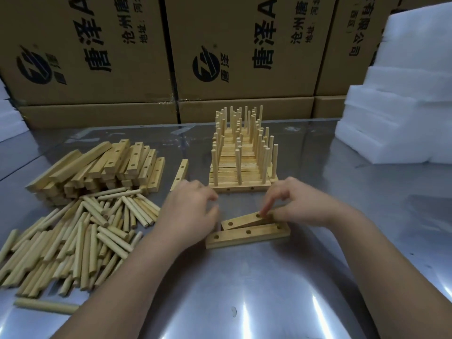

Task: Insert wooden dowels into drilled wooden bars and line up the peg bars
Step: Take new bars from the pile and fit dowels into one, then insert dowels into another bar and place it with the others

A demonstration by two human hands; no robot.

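Two drilled wooden bars lie in front of me on the metal table: the near bar point(247, 234) flat, the far bar point(244, 220) tilted with its right end raised. My right hand point(293, 204) holds that raised end, its index fingertip on the bar's top by a hole. My left hand point(188, 211) hovers at the bars' left end with fingers curled; whether it holds something is hidden. Behind them stands a row of finished peg bars point(241, 165) with upright dowels. Loose dowels point(80, 236) lie in a heap on the left, with a stack of empty bars point(102, 167) behind.
One single bar point(179, 174) lies between the stack and the peg row. Cardboard boxes point(220, 57) wall off the back of the table. White foam blocks point(401, 106) are stacked at the right. A stray dowel point(46, 306) lies near the front left.
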